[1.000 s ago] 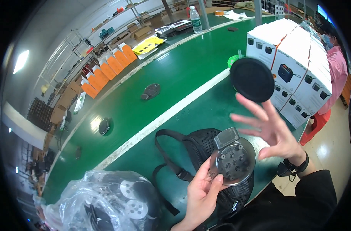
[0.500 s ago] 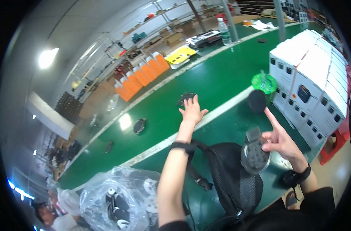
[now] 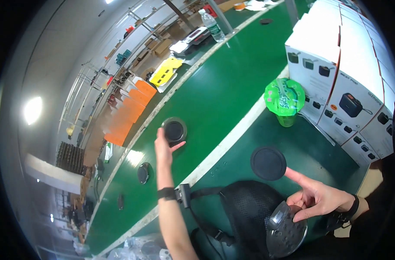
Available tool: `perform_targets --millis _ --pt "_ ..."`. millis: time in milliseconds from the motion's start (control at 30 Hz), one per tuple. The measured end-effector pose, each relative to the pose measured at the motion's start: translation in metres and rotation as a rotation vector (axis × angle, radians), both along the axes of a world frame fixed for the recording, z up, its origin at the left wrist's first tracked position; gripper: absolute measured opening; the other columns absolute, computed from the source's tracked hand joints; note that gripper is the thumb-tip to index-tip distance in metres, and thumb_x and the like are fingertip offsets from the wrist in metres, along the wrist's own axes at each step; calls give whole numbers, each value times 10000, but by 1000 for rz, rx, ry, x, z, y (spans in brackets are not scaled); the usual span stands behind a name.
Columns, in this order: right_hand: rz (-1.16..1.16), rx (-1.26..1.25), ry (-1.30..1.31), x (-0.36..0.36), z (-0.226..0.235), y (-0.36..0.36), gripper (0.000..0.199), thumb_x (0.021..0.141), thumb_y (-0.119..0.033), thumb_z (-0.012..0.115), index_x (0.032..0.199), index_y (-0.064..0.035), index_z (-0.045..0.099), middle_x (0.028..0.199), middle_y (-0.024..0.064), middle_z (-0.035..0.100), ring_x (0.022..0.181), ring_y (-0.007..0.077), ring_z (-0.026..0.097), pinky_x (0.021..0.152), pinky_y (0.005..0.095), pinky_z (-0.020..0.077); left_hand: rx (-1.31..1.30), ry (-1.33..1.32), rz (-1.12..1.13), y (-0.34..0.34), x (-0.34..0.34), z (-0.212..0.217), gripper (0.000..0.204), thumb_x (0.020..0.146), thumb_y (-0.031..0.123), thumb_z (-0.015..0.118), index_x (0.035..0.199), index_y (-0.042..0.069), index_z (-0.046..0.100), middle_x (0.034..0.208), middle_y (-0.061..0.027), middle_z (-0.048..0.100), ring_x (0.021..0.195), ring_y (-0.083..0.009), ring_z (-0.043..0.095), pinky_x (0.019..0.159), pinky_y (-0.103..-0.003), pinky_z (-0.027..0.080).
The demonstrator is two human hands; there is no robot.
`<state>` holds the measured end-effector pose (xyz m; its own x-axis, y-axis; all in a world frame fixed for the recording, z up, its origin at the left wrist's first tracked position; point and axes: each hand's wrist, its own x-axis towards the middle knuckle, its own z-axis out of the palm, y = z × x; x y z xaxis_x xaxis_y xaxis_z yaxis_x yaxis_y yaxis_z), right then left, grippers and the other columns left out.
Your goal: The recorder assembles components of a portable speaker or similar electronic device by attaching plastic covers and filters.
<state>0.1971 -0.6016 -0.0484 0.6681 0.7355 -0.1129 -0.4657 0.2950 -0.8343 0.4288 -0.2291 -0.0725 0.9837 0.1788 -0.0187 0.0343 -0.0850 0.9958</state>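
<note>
Head view: a green belt [image 3: 215,99] is seen running from seven o'clock up to one o'clock, split by a pale stripe. White boxes [image 3: 349,73] are stacked at two o'clock, and a green-lidded cup [image 3: 285,99] is set just beside them on the belt. A black mesh bag [image 3: 245,212] is spread at six o'clock, its strap trailing toward the left forearm. Orange bins [image 3: 128,115] are lined along the far edge at ten o'clock, with a water bottle [image 3: 212,26] standing at twelve. The left hand [image 3: 163,147] is stretched out to ten o'clock, fingers curled round the near rim of a round black disc [image 3: 175,131] lying on the belt. The right hand [image 3: 316,197] is closed on a grey round part [image 3: 286,229] at five o'clock, forefinger pointed toward a flat black pad [image 3: 268,163] lying just beside it; contact cannot be told. A smaller dark disc [image 3: 143,172] is left at nine o'clock.
</note>
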Motion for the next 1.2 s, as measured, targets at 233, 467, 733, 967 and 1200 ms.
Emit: perform_targets --millis 233,467,733,967,1200 --pt "24 -14 -71 -2 7 -7 999 760 176 546 1400 -209 -117 737 56 446 653 97 374 571 213 343 -442 18 -391 -14 -63 61 509 946 414 261 1270 26 322 1256 -184 421 1117 -340 476 845 -534 480" --pt "67 22 -109 -10 -5 -5 983 776 154 548 1400 -225 -111 825 75 494 688 84 413 588 195 369 265 -106 -99 -35 -33 33 570 924 450 348 1060 -74 528 984 -134 580 870 -192 586 745 -398 544" --pt "189 59 -270 -8 -14 1 813 892 -57 501 1392 -151 -133 1002 55 519 773 35 430 675 151 368 1174 -446 -131 -28 8 -57 349 875 180 469 1120 -66 509 1050 -253 544 978 -377 505 882 -411 395" --pt "233 96 -299 -5 -7 12 822 869 -27 516 1398 -139 -103 1003 77 536 798 52 456 694 171 381 1673 -498 57 -36 12 -88 354 795 125 561 1079 -71 487 1003 -193 521 976 -323 516 822 -377 459" --pt "234 110 -318 -12 -12 8 833 846 2 532 1404 -126 -73 1003 99 552 822 70 483 713 190 394 2075 -441 185 -39 9 -74 57 783 81 516 800 52 562 811 -76 570 746 -203 612 593 -309 514"
